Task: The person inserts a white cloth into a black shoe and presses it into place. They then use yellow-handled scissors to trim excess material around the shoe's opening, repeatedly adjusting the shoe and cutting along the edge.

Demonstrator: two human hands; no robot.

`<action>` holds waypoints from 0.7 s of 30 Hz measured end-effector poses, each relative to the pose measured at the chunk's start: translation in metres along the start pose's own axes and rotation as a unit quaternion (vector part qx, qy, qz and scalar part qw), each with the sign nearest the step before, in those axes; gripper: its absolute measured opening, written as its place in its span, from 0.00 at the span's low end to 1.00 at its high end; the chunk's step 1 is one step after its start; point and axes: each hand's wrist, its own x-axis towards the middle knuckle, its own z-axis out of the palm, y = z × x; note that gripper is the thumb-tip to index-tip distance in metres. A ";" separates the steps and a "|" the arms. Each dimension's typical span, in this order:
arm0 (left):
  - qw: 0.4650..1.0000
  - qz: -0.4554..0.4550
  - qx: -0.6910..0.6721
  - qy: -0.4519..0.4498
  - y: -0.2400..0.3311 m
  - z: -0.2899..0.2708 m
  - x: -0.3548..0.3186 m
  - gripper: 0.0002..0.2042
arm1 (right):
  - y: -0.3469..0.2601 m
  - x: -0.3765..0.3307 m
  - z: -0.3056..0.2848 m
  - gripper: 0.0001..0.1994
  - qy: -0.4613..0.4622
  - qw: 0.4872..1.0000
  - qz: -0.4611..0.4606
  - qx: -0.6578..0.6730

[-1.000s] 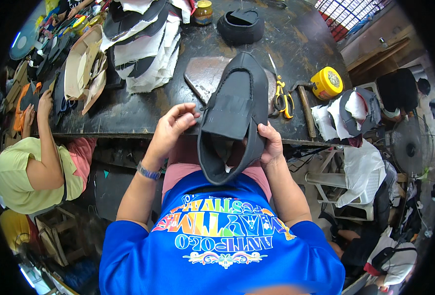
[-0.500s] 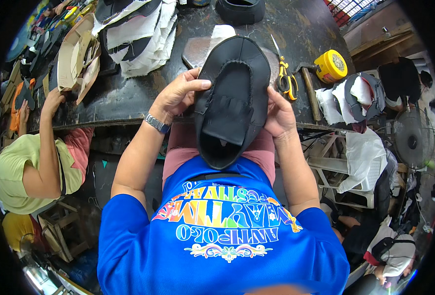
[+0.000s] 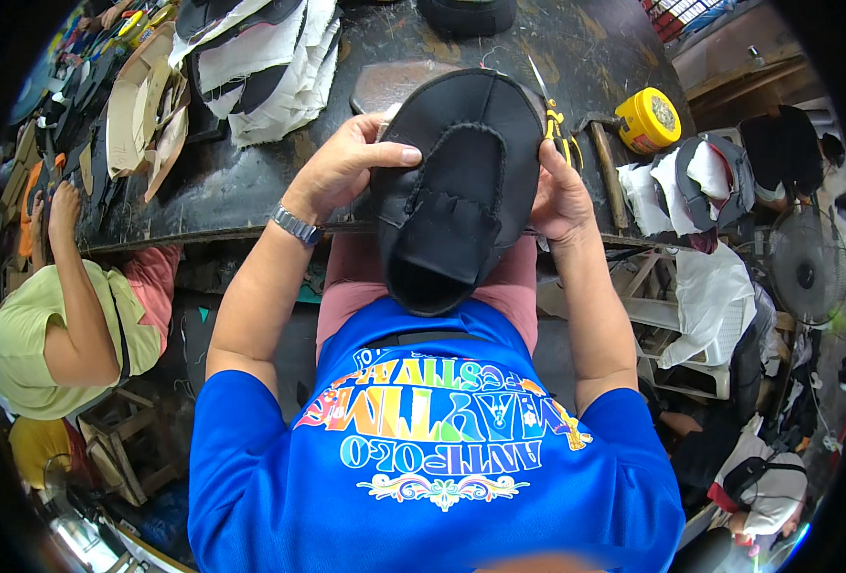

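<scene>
The black shoe upper [image 3: 461,191] had been raised nearer, clasped at its edges by the left hand [image 3: 346,167] and right hand [image 3: 558,196]; scissors [image 3: 552,119] lay just beyond the right grip on the bench [image 3: 251,181].

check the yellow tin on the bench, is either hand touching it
No, both the left hand and right hand grip the black shoe upper; the yellow tin sits apart.

blue short-sleeved t-shirt [image 3: 423,477] (multicoloured print on the chest), metal wristwatch [image 3: 296,225], pink shorts [image 3: 346,277].
</scene>
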 end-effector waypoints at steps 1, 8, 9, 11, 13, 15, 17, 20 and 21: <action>1.000 -0.002 0.004 -0.020 0.002 0.001 0.000 0.18 | -0.004 0.000 0.003 0.22 -0.017 1.000 0.009 -0.015; 0.996 0.050 0.059 -0.036 0.023 0.015 -0.006 0.18 | -0.019 0.007 0.021 0.14 0.065 0.983 -0.158 -0.063; 0.995 0.067 0.071 -0.032 0.024 0.015 -0.006 0.18 | -0.017 0.011 0.019 0.14 0.079 0.977 -0.194 -0.041; 0.991 0.070 0.107 0.024 0.019 0.015 0.001 0.18 | -0.013 0.017 0.010 0.13 0.120 0.964 -0.224 -0.075; 0.984 0.087 0.142 0.059 0.014 0.006 0.013 0.18 | -0.011 0.029 -0.002 0.12 0.131 0.950 -0.252 -0.133; 0.961 0.095 0.241 0.094 0.004 -0.005 0.027 0.22 | -0.004 0.041 -0.013 0.07 0.230 0.879 -0.282 -0.307; 0.943 0.034 0.308 0.122 -0.005 -0.018 0.040 0.24 | 0.003 0.052 -0.020 0.06 0.290 0.796 -0.262 -0.462; 0.902 0.110 0.402 0.117 -0.013 -0.034 0.048 0.28 | 0.007 0.061 -0.020 0.10 0.262 0.608 -0.334 -0.671; 0.880 0.143 0.436 0.121 -0.016 -0.037 0.049 0.29 | 0.008 0.062 -0.018 0.11 0.264 0.587 -0.318 -0.696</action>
